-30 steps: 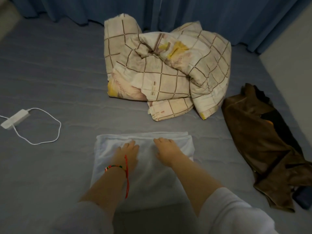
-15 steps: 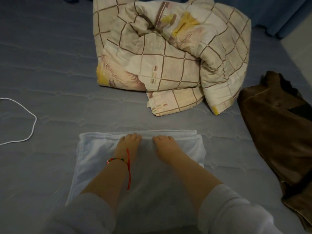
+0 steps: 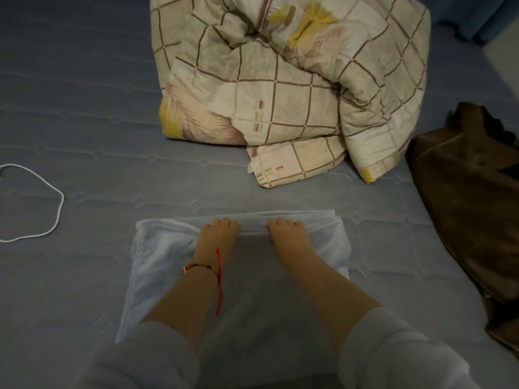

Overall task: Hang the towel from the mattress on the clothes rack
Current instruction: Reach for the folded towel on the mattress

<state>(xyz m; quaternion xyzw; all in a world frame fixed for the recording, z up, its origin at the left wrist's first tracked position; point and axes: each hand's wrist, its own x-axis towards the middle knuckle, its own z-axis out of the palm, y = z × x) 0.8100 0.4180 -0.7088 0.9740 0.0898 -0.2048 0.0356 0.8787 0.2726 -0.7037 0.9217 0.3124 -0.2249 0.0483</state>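
A pale blue folded towel [image 3: 157, 265] lies flat on the grey-blue mattress [image 3: 84, 136], close in front of me. My left hand [image 3: 216, 237], with a coloured bracelet and red string at the wrist, rests on the towel near its far edge, fingers curled over the fold. My right hand [image 3: 289, 237] sits beside it on the same edge, fingers curled the same way. Both hands grip the far fold of the towel. The clothes rack is not in view.
A bunched checked quilt [image 3: 280, 88] lies beyond the towel. A brown garment [image 3: 471, 192] is spread along the right side. A white cable [image 3: 42, 220] loops at the left. A blue curtain [image 3: 477, 15] hangs at the top right.
The view has moved forward and down toward the towel. Both hands slid to the towel's far edge, and their fingers curled onto the fold.
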